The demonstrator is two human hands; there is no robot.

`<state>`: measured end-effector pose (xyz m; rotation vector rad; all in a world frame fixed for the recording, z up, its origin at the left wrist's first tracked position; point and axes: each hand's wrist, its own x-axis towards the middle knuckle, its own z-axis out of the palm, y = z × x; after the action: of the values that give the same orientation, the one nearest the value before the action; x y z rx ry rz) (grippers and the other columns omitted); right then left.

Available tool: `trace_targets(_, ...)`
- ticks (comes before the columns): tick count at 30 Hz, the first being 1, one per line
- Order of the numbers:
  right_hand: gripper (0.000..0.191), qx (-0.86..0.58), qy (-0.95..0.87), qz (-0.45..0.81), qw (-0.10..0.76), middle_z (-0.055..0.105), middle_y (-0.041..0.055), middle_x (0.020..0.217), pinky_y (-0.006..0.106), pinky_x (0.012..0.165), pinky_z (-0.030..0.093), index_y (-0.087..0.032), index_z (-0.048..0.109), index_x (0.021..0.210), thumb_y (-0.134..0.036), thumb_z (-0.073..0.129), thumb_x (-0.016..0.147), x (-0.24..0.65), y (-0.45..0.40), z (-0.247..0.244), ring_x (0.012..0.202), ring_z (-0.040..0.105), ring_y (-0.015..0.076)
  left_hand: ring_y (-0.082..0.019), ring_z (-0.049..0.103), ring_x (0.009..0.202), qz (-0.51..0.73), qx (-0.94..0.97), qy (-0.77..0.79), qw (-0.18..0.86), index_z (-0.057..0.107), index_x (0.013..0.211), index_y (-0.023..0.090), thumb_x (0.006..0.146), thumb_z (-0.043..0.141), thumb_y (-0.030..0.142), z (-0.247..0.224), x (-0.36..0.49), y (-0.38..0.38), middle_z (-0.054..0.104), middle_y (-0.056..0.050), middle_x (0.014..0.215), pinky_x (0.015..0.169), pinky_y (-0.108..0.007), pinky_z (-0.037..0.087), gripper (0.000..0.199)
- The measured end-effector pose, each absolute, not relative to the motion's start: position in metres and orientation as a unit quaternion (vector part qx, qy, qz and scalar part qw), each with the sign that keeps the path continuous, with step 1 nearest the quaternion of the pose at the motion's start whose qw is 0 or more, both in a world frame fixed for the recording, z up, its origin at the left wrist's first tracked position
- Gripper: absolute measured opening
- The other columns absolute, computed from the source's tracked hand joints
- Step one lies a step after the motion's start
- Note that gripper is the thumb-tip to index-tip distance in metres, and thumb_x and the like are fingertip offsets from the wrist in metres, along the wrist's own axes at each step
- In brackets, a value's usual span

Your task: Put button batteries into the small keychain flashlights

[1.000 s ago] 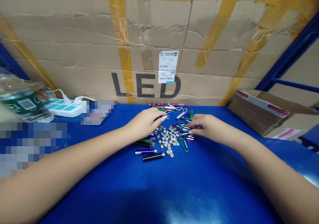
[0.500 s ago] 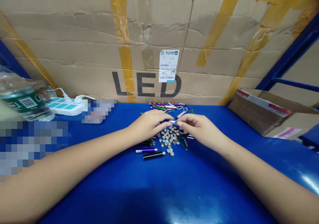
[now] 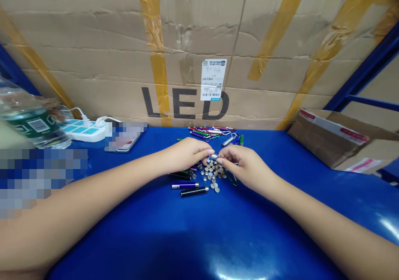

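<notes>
My left hand [image 3: 192,154] and my right hand [image 3: 242,162] meet above a heap of silver button cells [image 3: 206,173]. Between their fingertips is a small, shiny silver cylinder [image 3: 213,156], pinched from both sides; its ends are hidden by the fingers. In front of the heap lie a blue metal tube [image 3: 185,185] and a black tube [image 3: 194,192], each with a silver end. More dark tubes [image 3: 181,176] sit partly under my left hand. A green carabiner clip [image 3: 231,178] shows beside my right hand, partly covered.
Behind the hands lie several coloured penlights with clips [image 3: 207,132]. A large cardboard box [image 3: 118,72] marked LED stands at the back. An opened carton [image 3: 330,141] is at right. At left are a power strip [image 3: 84,132], a water bottle [image 3: 37,126] and a phone-like flat object [image 3: 127,141].
Both hands have come slightly lower and closer to the button cells, still pinching the silver cylinder. My left fingers have curled in more. The whole view has shifted a little.
</notes>
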<state>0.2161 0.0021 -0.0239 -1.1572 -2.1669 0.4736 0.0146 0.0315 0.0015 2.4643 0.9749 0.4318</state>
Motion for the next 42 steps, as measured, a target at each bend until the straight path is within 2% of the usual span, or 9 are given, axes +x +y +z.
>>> trace_targets(2, 0.014, -0.435, -0.83, 0.151, 0.316, 0.058, 0.0005, 0.068, 0.025, 0.059, 0.037, -0.017, 0.059, 0.073, -0.024, 0.055, 0.084, 0.215, 0.001, -0.021, 0.062, 0.049, 0.0124, -0.011, 0.059, 0.068, 0.17, 0.884, 0.365, 0.238, 0.062, 0.088, 0.015, 0.094, 0.046, 0.03, 0.002, 0.014, 0.031, 0.065, 0.001, 0.075, 0.065, -0.022, 0.042, 0.023)
trace_targets(5, 0.015, -0.452, -0.815, 0.192, 0.308, 0.058, -0.0002, 0.067, 0.024, 0.055, 0.037, -0.017, 0.059, 0.076, -0.026, 0.053, 0.086, 0.217, 0.001, -0.017, 0.059, 0.049, 0.0121, -0.014, 0.06, 0.082, 0.206, 0.904, 0.33, 0.176, 0.06, 0.102, 0.016, 0.088, 0.058, 0.029, 0.003, 0.014, 0.03, 0.067, -0.002, 0.09, 0.072, -0.024, 0.043, 0.019)
trace_targets(8, 0.013, -0.437, -0.829, 0.171, 0.304, 0.059, -0.0003, 0.067, 0.024, 0.056, 0.038, -0.018, 0.057, 0.075, -0.024, 0.054, 0.086, 0.219, 0.001, -0.016, 0.06, 0.05, 0.0122, -0.014, 0.06, 0.085, 0.195, 0.922, 0.305, 0.134, 0.062, 0.093, 0.016, 0.091, 0.055, 0.027, 0.006, 0.015, 0.028, 0.067, -0.002, 0.091, 0.075, -0.024, 0.041, 0.014)
trace_targets(13, 0.012, -0.361, -0.882, 0.022, 0.301, 0.059, 0.004, 0.077, 0.026, 0.066, 0.041, -0.018, 0.056, 0.078, -0.017, 0.05, 0.089, 0.221, 0.002, -0.021, 0.072, 0.053, 0.0146, -0.013, 0.053, 0.063, 0.132, 0.912, 0.354, 0.158, 0.056, 0.071, 0.015, 0.099, 0.032, 0.039, 0.005, 0.016, 0.026, 0.059, 0.0, 0.067, 0.061, -0.024, 0.037, 0.044)
trace_targets(15, 0.012, -0.354, -0.889, 0.0, 0.29, 0.059, 0.0051, 0.079, 0.026, 0.067, 0.042, -0.017, 0.056, 0.08, -0.017, 0.049, 0.09, 0.222, 0.003, -0.022, 0.074, 0.054, 0.0152, -0.012, 0.052, 0.061, 0.131, 0.903, 0.359, 0.197, 0.056, 0.076, 0.016, 0.099, 0.03, 0.042, 0.003, 0.015, 0.026, 0.057, 0.001, 0.065, 0.06, -0.024, 0.037, 0.044)
trace_targets(20, 0.009, -0.372, -0.895, 0.059, 0.239, 0.062, 0.0021, 0.073, 0.024, 0.062, 0.04, -0.017, 0.059, 0.078, -0.017, 0.056, 0.086, 0.226, 0.007, -0.02, 0.066, 0.054, 0.0132, -0.014, 0.059, 0.082, 0.102, 0.923, 0.323, 0.183, 0.058, 0.109, 0.024, 0.095, 0.044, 0.041, -0.001, 0.013, 0.026, 0.066, 0.001, 0.094, 0.067, -0.023, 0.039, 0.026)
trace_targets(26, 0.013, -0.358, -0.918, 0.123, 0.116, 0.065, 0.0019, 0.075, 0.025, 0.063, 0.04, -0.018, 0.063, 0.076, -0.02, 0.055, 0.087, 0.235, 0.001, -0.004, 0.066, 0.055, 0.0131, -0.014, 0.06, 0.075, 0.04, 0.947, 0.287, 0.135, 0.062, 0.096, 0.023, 0.093, 0.046, 0.03, -0.001, 0.018, 0.016, 0.068, 0.001, 0.089, 0.064, -0.024, 0.039, 0.018)
trace_targets(33, 0.009, -0.406, -0.896, 0.091, 0.154, 0.064, 0.0007, 0.072, 0.024, 0.059, 0.039, -0.018, 0.064, 0.077, -0.019, 0.056, 0.082, 0.246, 0.002, 0.006, 0.064, 0.054, 0.0126, -0.019, 0.06, 0.093, -0.002, 0.969, 0.24, 0.051, 0.063, 0.106, 0.023, 0.09, 0.054, 0.027, -0.004, 0.025, 0.009, 0.063, -0.005, 0.101, 0.073, -0.025, 0.043, 0.019)
trace_targets(42, 0.012, -0.38, -0.911, 0.088, 0.131, 0.063, 0.0009, 0.071, 0.025, 0.056, 0.037, -0.019, 0.063, 0.076, -0.021, 0.054, 0.083, 0.245, 0.005, 0.0, 0.062, 0.053, 0.013, -0.018, 0.06, 0.093, -0.017, 0.964, 0.266, 0.017, 0.064, 0.11, 0.027, 0.092, 0.052, 0.034, 0.003, 0.024, 0.011, 0.064, -0.002, 0.102, 0.068, -0.023, 0.042, 0.022)
